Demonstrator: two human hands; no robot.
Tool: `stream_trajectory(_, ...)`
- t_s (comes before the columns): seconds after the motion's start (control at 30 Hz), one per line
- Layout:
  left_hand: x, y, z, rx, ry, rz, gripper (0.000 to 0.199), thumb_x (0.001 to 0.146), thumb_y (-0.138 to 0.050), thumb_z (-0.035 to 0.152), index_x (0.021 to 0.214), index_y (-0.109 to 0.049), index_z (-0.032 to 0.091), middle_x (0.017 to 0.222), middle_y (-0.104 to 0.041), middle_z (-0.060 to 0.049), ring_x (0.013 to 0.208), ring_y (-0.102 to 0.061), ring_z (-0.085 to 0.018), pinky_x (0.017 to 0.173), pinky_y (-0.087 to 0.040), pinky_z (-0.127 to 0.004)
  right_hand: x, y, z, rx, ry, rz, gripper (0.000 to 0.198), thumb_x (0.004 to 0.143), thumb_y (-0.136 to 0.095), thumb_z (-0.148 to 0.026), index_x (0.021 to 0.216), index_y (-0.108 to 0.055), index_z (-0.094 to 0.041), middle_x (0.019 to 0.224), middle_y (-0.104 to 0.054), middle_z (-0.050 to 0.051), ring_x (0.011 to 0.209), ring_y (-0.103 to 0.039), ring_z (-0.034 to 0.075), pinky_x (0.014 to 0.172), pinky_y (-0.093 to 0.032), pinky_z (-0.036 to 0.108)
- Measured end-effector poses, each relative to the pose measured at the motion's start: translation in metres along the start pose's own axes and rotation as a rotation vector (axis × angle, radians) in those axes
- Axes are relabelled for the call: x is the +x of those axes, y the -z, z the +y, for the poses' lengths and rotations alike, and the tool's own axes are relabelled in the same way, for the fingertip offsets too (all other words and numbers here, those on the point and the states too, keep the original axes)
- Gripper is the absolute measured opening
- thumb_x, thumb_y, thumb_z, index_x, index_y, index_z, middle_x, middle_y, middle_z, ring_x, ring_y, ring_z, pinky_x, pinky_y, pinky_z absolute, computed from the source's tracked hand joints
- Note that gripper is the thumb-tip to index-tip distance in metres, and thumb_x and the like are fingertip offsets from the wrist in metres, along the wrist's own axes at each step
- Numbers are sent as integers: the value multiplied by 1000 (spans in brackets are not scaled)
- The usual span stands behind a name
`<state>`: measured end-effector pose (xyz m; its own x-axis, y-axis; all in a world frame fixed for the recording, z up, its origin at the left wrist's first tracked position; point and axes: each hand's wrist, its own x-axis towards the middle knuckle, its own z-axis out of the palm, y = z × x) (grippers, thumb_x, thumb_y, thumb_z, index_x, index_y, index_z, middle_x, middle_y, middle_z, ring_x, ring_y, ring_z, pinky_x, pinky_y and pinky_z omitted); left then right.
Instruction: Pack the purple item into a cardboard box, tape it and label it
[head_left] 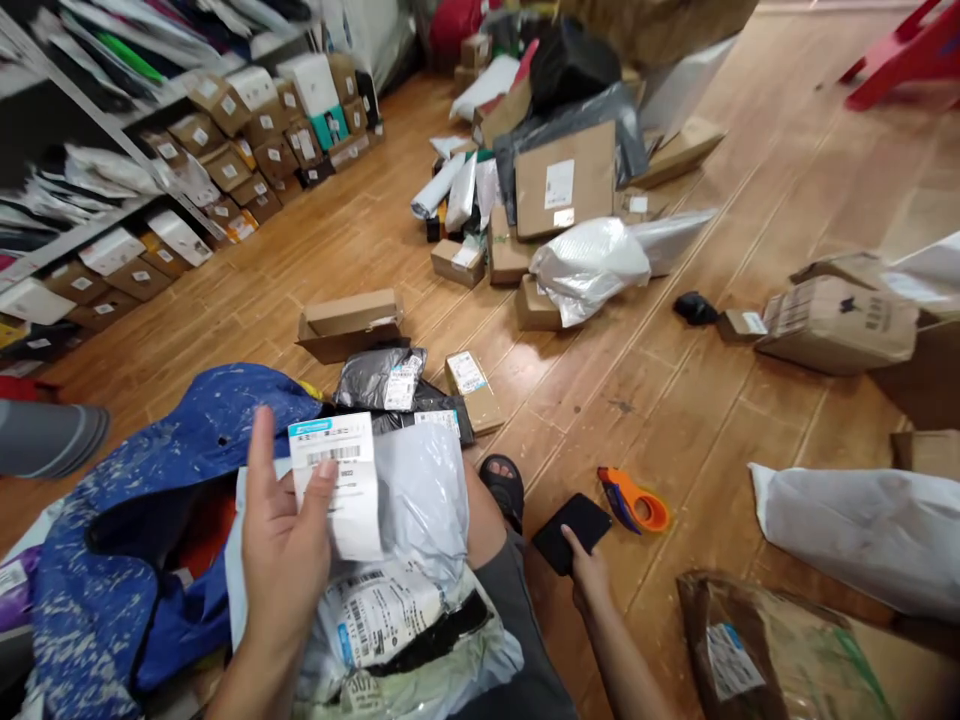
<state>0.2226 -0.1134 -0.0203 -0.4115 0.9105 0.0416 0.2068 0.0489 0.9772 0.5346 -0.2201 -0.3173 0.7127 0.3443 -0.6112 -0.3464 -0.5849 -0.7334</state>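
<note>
My left hand point(289, 530) has its thumb on a white shipping label point(337, 520) with a blue strip and barcode, other fingers behind it and the index finger pointing up. Right behind the label is a pale plastic mailer bag point(424, 500); whether the label is stuck to it I cannot tell. Below lies another clear-and-white plastic parcel point(390, 610) with a printed label, near my lap. At the right, my right hand point(591, 568) grips a flat black phone-like device point(562, 530) by its edge, low over the floor.
An orange-and-blue tape dispenser point(636, 502) lies on the wooden floor beyond the right hand. A blue sack point(187, 430) stands open at left. Black parcels point(382, 378), a heap of boxes point(566, 180) and a plastic-wrapped carton point(810, 650) surround me. Shelves point(97, 110) line the far left.
</note>
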Motion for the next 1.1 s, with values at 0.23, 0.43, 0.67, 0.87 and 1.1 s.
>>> stream_trajectory(0.23, 48, -44, 34, -151, -154, -104, 17, 86, -77, 31, 95, -89, 22, 105, -86, -6, 106, -78, -25, 99, -58, -33, -170, -30, -220, 415, 184, -988, 51, 78, -93, -57, 108, -77, -18, 102, -83, 13, 81, -79, 30, 77, -67, 44)
stream_trajectory(0.43, 58, -23, 49, -660, 183, -275, 54, 82, -80, 67, 94, -84, 15, 84, -82, -9, 80, -79, -24, 70, -60, -30, -295, -105, -252, 405, 274, -1327, 52, 81, -94, -47, 122, -75, -22, 125, -80, 8, 118, -74, 30, 102, -59, 43)
stream_trajectory(0.67, 55, 5, -2, -642, 330, -311, 63, 69, -96, 66, 96, -84, 10, 83, -82, -12, 84, -81, -29, 76, -65, -35, -277, -137, -206, 254, 307, -1217, 53, 83, -93, -51, 122, -76, -20, 122, -80, 7, 114, -72, 28, 105, -54, 41)
stream_trajectory(0.87, 73, -10, -17, -693, 330, -161, 61, 72, -94, 68, 97, -84, 13, 81, -82, -7, 80, -81, -26, 76, -64, -32, -262, -150, -202, 270, 268, -1306, 52, 93, -79, -62, 127, -77, -22, 126, -78, 9, 122, -71, 31, 106, -58, 45)
stream_trajectory(1.1, 76, -12, -22, -658, 334, -54, 61, 77, -89, 72, 92, -83, 13, 78, -81, -5, 62, -72, -16, 60, -55, -24, -256, -150, -208, 225, 49, -1455, 56, 74, -82, -28, 129, -72, -23, 109, -74, 7, 92, -70, 24, 60, -66, 30)
